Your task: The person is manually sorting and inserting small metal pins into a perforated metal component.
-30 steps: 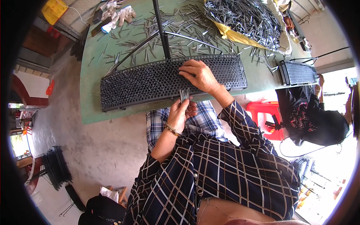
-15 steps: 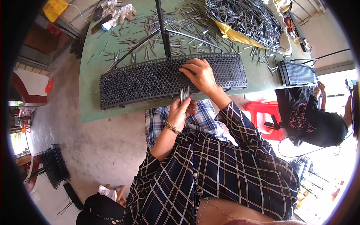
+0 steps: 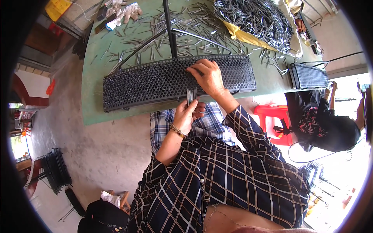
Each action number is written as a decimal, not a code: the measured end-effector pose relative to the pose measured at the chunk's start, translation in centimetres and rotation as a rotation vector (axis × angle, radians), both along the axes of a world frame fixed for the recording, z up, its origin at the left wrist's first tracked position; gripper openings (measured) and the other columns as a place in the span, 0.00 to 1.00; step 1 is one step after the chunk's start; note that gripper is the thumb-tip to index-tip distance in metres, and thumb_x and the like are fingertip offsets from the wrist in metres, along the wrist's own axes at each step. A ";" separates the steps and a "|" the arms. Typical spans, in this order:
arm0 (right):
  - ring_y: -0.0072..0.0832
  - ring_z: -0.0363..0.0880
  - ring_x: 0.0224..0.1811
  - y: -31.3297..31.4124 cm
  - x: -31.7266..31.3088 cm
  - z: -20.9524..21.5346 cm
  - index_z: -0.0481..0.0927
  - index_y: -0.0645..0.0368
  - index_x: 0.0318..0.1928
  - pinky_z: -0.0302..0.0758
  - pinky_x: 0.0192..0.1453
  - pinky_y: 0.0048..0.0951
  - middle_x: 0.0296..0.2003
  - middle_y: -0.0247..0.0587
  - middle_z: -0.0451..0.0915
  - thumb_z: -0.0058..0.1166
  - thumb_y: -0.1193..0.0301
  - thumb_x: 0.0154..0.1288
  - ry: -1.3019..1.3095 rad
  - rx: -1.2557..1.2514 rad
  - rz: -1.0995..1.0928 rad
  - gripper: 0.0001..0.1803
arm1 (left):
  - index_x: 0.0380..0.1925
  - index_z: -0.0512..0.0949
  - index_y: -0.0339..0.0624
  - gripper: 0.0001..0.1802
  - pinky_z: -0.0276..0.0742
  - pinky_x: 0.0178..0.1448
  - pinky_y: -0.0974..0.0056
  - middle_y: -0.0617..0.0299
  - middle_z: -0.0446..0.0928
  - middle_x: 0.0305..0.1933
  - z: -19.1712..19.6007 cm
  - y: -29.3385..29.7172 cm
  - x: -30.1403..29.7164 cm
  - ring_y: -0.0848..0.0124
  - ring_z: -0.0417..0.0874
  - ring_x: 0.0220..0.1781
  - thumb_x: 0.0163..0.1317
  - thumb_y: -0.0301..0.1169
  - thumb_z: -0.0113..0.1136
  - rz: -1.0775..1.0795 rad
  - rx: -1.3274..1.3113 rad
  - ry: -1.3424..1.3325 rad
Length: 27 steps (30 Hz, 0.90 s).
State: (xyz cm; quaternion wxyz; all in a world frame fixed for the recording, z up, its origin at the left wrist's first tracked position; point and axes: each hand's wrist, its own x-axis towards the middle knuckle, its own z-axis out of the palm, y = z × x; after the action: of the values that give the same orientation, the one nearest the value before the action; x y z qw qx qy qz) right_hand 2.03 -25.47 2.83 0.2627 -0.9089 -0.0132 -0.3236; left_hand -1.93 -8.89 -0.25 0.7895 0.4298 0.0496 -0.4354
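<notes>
Head view: a long black perforated grille [image 3: 171,81] lies across the middle upper part of the frame, along the near edge of a green table [image 3: 101,58]. The right hand [image 3: 208,75] rests palm down on the grille's right half, fingers curled and tips pressed onto the holes; whether it pinches anything under the fingers cannot be told. Just below it, at the table's edge near the centre of the frame, the left hand [image 3: 186,114] is clenched around a small bundle of metal pins [image 3: 191,95], which stand upright out of the fist and reach up to the grille's lower rim. A bracelet [image 3: 177,130] sits on that wrist.

Loose pins [image 3: 182,27] lie scattered over the table above the grille, and a big heap of pins [image 3: 256,17] sits on yellow sheeting [image 3: 243,37] at the upper right. A black rod [image 3: 169,27] runs from the top edge down to the grille. A second, smaller grille [image 3: 309,75] lies at the right of the table, near another person in dark clothes [image 3: 326,124]; a red stool [image 3: 274,120] stands beside them. Work gloves [image 3: 124,11] lie at the upper left of the table.
</notes>
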 end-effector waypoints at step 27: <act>0.20 0.79 0.27 -1.6 -4.9 3.0 0.83 0.67 0.35 0.75 0.32 0.24 0.26 0.42 0.83 0.64 0.67 0.56 0.632 0.778 0.155 0.14 | 0.46 0.73 0.38 0.12 0.82 0.40 0.66 0.53 0.80 0.41 1.2 -1.4 -0.3 0.69 0.83 0.38 0.69 0.33 0.50 0.100 -0.020 -0.079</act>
State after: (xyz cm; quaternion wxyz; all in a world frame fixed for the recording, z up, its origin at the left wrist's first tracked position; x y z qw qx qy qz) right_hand -2.87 -27.03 5.81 0.5962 -0.7936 0.1211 0.0068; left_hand -2.26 -10.28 0.99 0.8158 0.4357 0.0353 -0.3787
